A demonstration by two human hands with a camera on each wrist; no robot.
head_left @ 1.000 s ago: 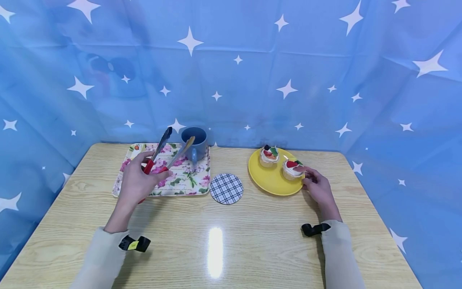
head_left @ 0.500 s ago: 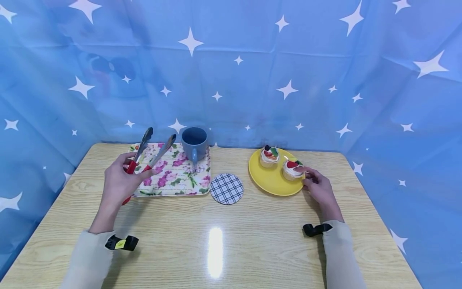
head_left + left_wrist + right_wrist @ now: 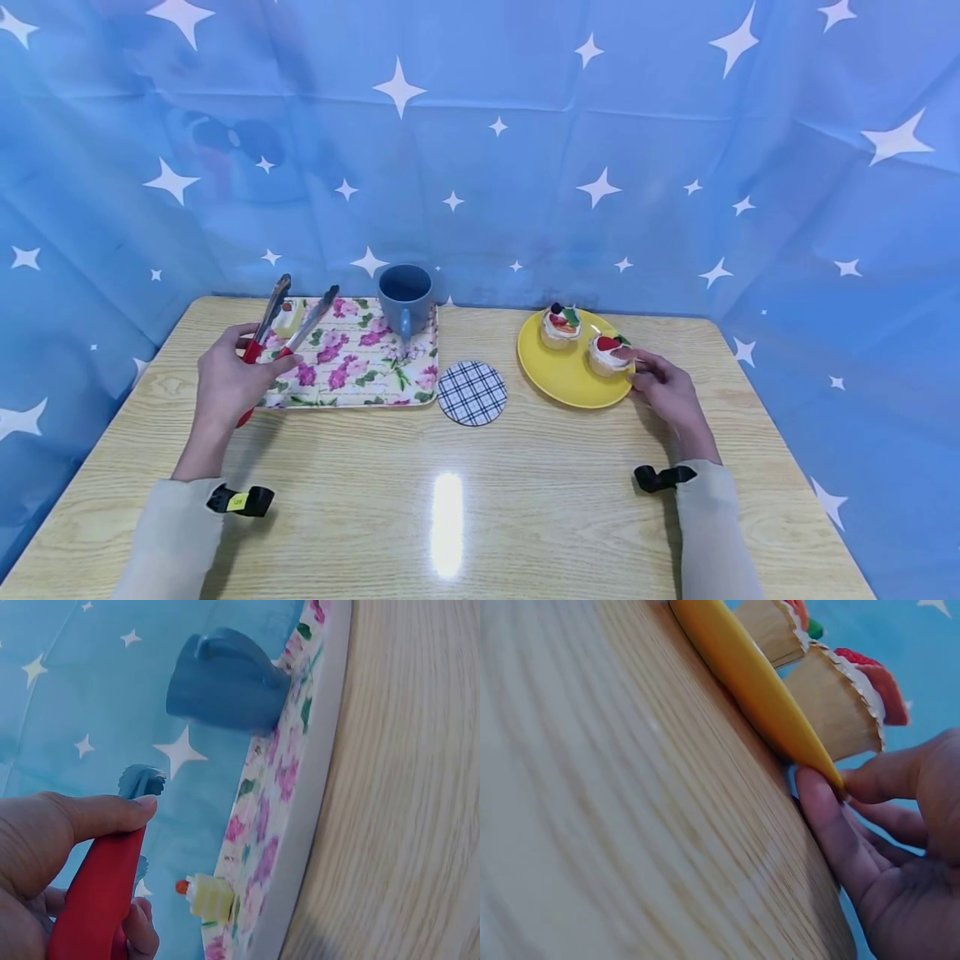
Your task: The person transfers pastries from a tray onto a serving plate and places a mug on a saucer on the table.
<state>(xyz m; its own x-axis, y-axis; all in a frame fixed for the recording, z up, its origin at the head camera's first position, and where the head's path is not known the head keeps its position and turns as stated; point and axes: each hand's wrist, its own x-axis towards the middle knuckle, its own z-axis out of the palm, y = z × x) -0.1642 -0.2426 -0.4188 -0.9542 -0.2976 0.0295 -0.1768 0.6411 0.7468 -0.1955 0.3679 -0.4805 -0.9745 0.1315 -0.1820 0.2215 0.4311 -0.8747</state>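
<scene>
My left hand holds red-handled metal tongs over the left part of the floral tray. The tongs' tips are spread apart. Close to them on the tray sits a small yellow-and-white cake piece topped with a red-orange bit; nothing is between the tips. At the tray's back right stands a blue mug, its handle facing me. On the right, my right hand pinches the rim of a yellow plate between thumb and fingers. Two cream-topped cupcakes, one at the back and one nearer the hand, sit upright on it.
A round checked coaster lies between tray and plate. The wooden table spreads out in front. Behind it hangs a blue curtain with white stars.
My left hand has moved left with the tongs, away from the mug and toward the cake piece. My right hand keeps its pinch on the plate's rim.
</scene>
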